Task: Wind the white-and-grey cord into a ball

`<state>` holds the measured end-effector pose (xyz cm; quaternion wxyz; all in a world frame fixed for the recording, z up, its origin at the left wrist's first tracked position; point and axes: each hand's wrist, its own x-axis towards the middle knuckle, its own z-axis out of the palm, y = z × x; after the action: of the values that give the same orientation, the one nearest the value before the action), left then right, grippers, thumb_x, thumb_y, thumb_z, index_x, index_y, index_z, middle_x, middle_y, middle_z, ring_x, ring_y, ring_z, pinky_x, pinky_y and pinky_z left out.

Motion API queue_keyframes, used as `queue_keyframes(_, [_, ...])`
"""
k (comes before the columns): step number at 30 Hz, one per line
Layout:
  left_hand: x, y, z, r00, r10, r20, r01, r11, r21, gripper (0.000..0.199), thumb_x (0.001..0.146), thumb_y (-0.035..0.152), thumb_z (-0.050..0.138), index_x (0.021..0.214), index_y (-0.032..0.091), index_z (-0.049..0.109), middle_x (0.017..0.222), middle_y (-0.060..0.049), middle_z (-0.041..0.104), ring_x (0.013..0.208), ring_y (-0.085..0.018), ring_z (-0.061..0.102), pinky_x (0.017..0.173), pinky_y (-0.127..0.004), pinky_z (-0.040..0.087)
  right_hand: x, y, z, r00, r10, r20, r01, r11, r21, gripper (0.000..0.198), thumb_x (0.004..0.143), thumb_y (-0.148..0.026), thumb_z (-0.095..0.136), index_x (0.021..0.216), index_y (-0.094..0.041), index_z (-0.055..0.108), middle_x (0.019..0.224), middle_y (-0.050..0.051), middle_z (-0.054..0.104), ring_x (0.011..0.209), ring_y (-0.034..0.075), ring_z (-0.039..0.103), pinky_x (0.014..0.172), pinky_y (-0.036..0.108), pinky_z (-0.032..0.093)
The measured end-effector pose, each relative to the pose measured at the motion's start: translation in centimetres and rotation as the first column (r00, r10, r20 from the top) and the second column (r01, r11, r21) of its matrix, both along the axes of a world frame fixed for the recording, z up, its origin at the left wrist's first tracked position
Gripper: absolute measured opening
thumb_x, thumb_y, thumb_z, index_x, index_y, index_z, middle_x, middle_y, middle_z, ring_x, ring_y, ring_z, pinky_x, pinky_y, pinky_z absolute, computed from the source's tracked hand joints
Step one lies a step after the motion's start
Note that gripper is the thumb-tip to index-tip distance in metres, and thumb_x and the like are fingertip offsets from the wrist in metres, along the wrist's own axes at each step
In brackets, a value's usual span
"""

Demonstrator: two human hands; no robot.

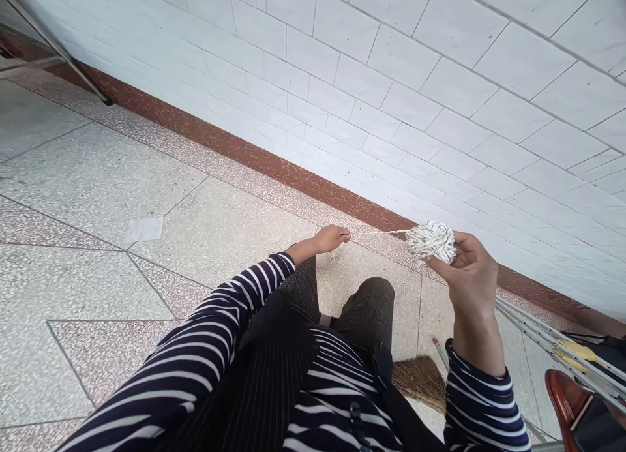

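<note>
A bundled ball of white cord is in my right hand, gripped between the thumb and fingers at its right side. From the ball's left side a thin strand of cord runs nearly straight across to my left hand, which pinches it. Just below the left hand, a small bit of pale cord shows; whether it hangs from that hand or lies lower down I cannot tell. Both hands are held out in front of my knees, well apart.
Ahead rises a white tiled wall with a red-brown baseboard. A straw broom lies near my right leg. Metal crutches and a brown wooden piece are at right. White paper lies on the floor; a metal leg stands upper left.
</note>
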<state>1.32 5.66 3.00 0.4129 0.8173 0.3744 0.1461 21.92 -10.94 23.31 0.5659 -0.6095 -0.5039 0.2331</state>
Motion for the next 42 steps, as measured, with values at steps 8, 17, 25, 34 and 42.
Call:
queue_keyframes(8, [-1.0,1.0,1.3,0.994,0.053,0.098,-0.051,0.999,-0.018,0.031,0.095,0.028,0.043,0.086,0.015,0.070,0.084,-0.003,0.072,0.067,-0.014,0.058,0.065,-0.023,0.040,0.9,-1.9,-2.1,0.987,0.078,-0.137,-0.073,0.996,0.042,0.067,0.051,-0.019,0.092,0.114,-0.020,0.070,0.110,0.008,0.073,0.097,0.021,0.068,0.078,0.030,0.056])
queue_keyframes(17, [1.3,0.4,2.3,0.987,0.050,0.153,-0.037,0.996,-0.085,0.023,0.088,0.023,0.051,0.086,0.014,0.072,0.087,-0.005,0.073,0.082,-0.017,0.066,0.077,-0.025,0.050,1.8,-3.1,-3.9,0.939,0.139,-0.314,-0.120,0.990,0.077,0.065,0.046,-0.033,0.095,0.107,-0.024,0.076,0.106,0.006,0.076,0.093,0.024,0.071,0.082,0.037,0.058])
queue_keyframes(25, [5.6,-5.6,6.3,0.787,-0.048,0.616,0.375,0.830,-0.414,0.049,0.084,0.020,0.066,0.132,0.014,0.063,0.115,-0.011,0.073,0.092,-0.017,0.069,0.071,-0.024,0.056,0.5,-0.7,-4.7,0.959,0.084,-0.272,-0.114,0.989,-0.095,0.056,0.050,-0.021,0.092,0.104,-0.024,0.077,0.105,0.004,0.076,0.096,0.024,0.069,0.086,0.037,0.054])
queue_keyframes(34, [4.7,-6.1,7.5,0.829,-0.054,0.557,0.245,0.930,-0.275,0.026,0.095,0.029,0.056,0.087,0.011,0.073,0.072,-0.003,0.069,0.064,-0.009,0.063,0.063,-0.020,0.051,0.6,-1.0,-5.6,0.950,0.042,-0.308,-0.091,0.985,-0.146,0.055,0.048,-0.022,0.090,0.102,-0.022,0.077,0.102,0.006,0.076,0.091,0.025,0.070,0.082,0.039,0.056])
queue_keyframes(42, [3.8,-5.6,5.9,0.877,-0.225,0.424,0.306,0.943,-0.131,0.028,0.100,0.026,0.046,0.083,0.013,0.065,0.081,-0.002,0.066,0.063,-0.007,0.060,0.060,-0.018,0.048,1.5,-1.2,-6.9,0.907,0.081,-0.413,-0.149,0.980,-0.135,0.036,0.063,-0.028,0.080,0.099,-0.022,0.074,0.093,0.005,0.076,0.087,0.025,0.072,0.086,0.043,0.057])
